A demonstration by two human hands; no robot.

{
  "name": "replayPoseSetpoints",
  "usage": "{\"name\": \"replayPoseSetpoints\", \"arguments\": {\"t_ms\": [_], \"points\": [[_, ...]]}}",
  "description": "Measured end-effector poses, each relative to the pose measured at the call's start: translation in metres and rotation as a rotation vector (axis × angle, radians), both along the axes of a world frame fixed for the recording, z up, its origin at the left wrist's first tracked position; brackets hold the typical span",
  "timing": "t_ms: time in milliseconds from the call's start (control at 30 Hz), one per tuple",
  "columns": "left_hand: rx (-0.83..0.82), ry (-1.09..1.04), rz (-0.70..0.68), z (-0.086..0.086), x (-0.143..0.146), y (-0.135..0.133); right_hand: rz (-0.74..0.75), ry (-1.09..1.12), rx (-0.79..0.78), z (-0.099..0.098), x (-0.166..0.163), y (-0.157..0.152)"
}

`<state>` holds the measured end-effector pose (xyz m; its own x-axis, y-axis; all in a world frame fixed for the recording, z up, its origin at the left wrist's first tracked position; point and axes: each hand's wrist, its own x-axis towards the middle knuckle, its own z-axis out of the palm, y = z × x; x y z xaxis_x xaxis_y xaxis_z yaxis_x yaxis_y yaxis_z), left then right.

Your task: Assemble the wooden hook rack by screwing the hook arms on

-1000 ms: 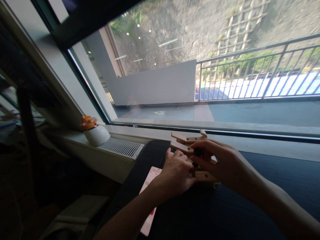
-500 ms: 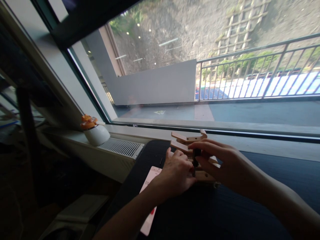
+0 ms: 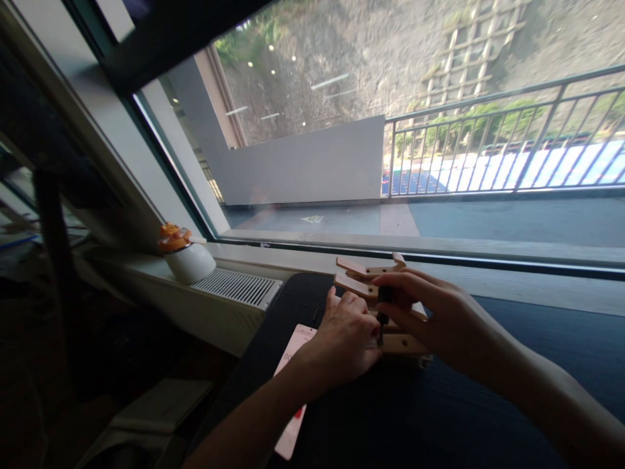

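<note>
Between the thumb and fingers of my right hand is a short screwdriver with a black handle, held upright. Its shaft points down at the near bar of a pale wooden assembly, close to my left fingers. My left hand is curled over the left side of this wooden assembly and grips it. Angled wooden pieces with dark screw holes stick out behind both hands. My fingers hide the middle of the assembly and part of the screwdriver's shaft.
A phone with a lit screen lies on the dark table, partly under my left forearm. A small dark screw-like piece is beside it. A white pot with an orange top stands on the sill by a vent.
The screwdriver handle has shifted very slightly, and my right fingers around it have turned a little. My left hand stays on the wooden assembly.
</note>
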<state>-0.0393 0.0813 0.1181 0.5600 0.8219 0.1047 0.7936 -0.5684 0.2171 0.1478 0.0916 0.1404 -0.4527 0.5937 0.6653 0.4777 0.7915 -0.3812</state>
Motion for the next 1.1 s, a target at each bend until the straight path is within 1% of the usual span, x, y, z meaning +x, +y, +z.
{"name": "replayPoseSetpoints", "arguments": {"t_ms": [233, 333, 400, 500, 700, 933, 1100], "points": [[-0.029, -0.014, 0.010, 0.0034, 0.0024, -0.0026, -0.011, 0.036, -0.034, -0.0042, -0.0064, -0.0023], [-0.042, -0.014, 0.024, 0.0057, 0.0034, -0.0029, -0.024, 0.025, -0.041, -0.0028, -0.0045, -0.0033], [-0.048, 0.001, 0.032, 0.0060, 0.0034, -0.0025, -0.004, -0.004, -0.048, -0.0005, -0.0022, -0.0038], [-0.031, 0.023, 0.021, 0.0036, 0.0023, -0.0014, 0.029, -0.037, -0.045, 0.0025, 0.0007, -0.0030], [0.021, 0.034, 0.003, -0.0020, 0.0009, 0.0003, -0.005, -0.026, -0.023, 0.0025, 0.0003, -0.0002], [0.002, 0.024, 0.006, 0.0030, 0.0014, -0.0010, 0.004, 0.039, -0.063, -0.0018, -0.0015, 0.0006], [-0.018, -0.007, 0.007, 0.0041, 0.0021, -0.0018, -0.069, 0.052, -0.049, -0.0019, -0.0050, -0.0008]]}}
